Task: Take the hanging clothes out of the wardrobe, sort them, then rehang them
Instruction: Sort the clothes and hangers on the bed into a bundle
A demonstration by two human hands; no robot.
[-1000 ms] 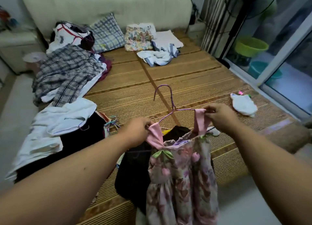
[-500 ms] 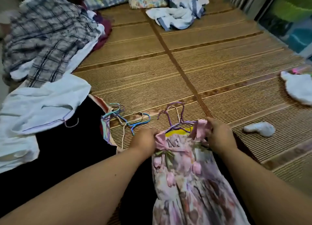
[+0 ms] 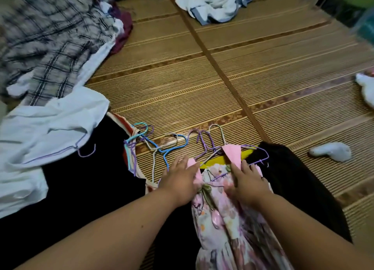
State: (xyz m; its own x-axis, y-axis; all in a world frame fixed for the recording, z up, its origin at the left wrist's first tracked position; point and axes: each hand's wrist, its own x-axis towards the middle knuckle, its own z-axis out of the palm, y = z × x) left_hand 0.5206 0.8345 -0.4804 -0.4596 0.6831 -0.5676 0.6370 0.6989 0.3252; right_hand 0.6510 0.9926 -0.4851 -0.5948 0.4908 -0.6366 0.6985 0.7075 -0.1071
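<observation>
Head view is showing me both hands lying flat on the floral dress [image 3: 222, 219]: the left hand [image 3: 180, 176] is resting on a pink strap and the right hand [image 3: 248, 180] is pressing the chest part, fingers straight, gripping nothing. The dress, on its purple wire hanger [image 3: 204, 142], is lying on the bamboo mat [image 3: 222, 77] over a black garment [image 3: 293, 178]. I am judging the taking-out as done and the sorting as going on, with the plaid shirts [image 3: 50, 43], a white shirt [image 3: 46, 128] and loose hangers [image 3: 162, 146] lying around; the rehanging is not yet starting.

Floral dress [image 3: 228, 229] spread on a woven mat [image 3: 273, 77].
The left hand [image 3: 180, 178] and right hand [image 3: 249, 183] lie flat on its pink straps, fingers straight, with loose wire hangers [image 3: 160, 149] just beside the left hand.
</observation>
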